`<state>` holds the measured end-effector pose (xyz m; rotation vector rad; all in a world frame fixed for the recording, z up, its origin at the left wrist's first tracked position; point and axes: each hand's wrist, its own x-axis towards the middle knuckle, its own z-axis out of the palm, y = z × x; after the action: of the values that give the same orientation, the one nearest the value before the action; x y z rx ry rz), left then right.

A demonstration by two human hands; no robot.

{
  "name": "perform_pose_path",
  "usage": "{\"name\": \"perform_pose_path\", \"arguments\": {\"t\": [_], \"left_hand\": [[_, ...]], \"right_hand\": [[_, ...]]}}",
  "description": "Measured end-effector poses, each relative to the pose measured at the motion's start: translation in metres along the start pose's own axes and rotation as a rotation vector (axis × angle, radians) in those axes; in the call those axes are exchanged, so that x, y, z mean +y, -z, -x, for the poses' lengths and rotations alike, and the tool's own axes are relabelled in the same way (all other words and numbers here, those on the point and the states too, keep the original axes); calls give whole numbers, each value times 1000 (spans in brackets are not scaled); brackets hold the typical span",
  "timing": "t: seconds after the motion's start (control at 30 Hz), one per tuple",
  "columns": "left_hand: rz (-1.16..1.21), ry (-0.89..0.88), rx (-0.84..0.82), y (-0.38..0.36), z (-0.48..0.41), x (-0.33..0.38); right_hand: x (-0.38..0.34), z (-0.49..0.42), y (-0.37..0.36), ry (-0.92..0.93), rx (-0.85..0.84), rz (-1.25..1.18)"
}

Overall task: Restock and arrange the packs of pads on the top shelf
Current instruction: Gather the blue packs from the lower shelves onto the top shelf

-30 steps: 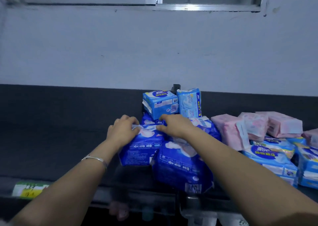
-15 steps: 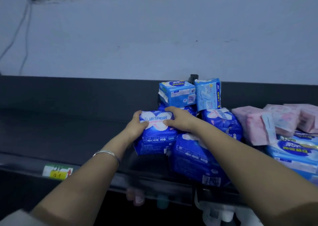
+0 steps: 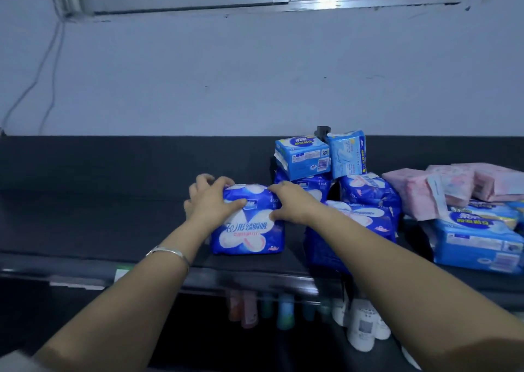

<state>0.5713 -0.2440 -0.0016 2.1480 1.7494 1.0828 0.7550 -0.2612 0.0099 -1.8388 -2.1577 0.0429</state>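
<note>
A dark blue pack of pads [image 3: 248, 227] with a white flower print stands upright near the front of the dark top shelf [image 3: 99, 215]. My left hand [image 3: 211, 201] grips its top left corner, thumb on the front face. My right hand [image 3: 292, 201] grips its top right corner. To its right lie more dark blue packs [image 3: 365, 198], one leaning at the front [image 3: 340, 238]. Two light blue packs [image 3: 304, 156] sit stacked on top at the back.
Pink packs [image 3: 425, 193] and light blue packs [image 3: 476, 244] pile up at the right end of the shelf. Bottles [image 3: 360, 326] stand on a lower shelf below the front edge. A white wall and a window frame [image 3: 198, 0] rise behind. A price label [image 3: 120, 275] sticks to the shelf lip.
Both hands have carried the dark blue pack leftward away from the pile and turned it upright, its flower print now facing me.
</note>
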Motion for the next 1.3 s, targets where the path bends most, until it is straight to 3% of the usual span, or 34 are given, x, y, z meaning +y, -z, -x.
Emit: {"name": "perform_pose_path", "arguments": {"t": [0.23, 0.4, 0.53, 0.67, 0.83, 1.17, 1.3], "left_hand": [[-374, -369, -141, -2, 2, 33], [-536, -380, -258, -13, 4, 44], [-642, -355, -219, -14, 7, 45], [-743, -419, -179, -17, 19, 46], [-646, -322, -299, -18, 26, 43], [-620, -425, -50, 5, 62, 59], [-538, -425, -32, 25, 91, 81]], "right_hand": [[5, 42, 19, -97, 30, 78], [27, 82, 31, -386, 18, 328], [42, 104, 23, -513, -74, 295], [46, 110, 15, -469, -75, 304], [45, 118, 11, -410, -41, 404], [40, 155, 13, -326, 282, 428], [30, 184, 33, -318, 303, 405]]}}
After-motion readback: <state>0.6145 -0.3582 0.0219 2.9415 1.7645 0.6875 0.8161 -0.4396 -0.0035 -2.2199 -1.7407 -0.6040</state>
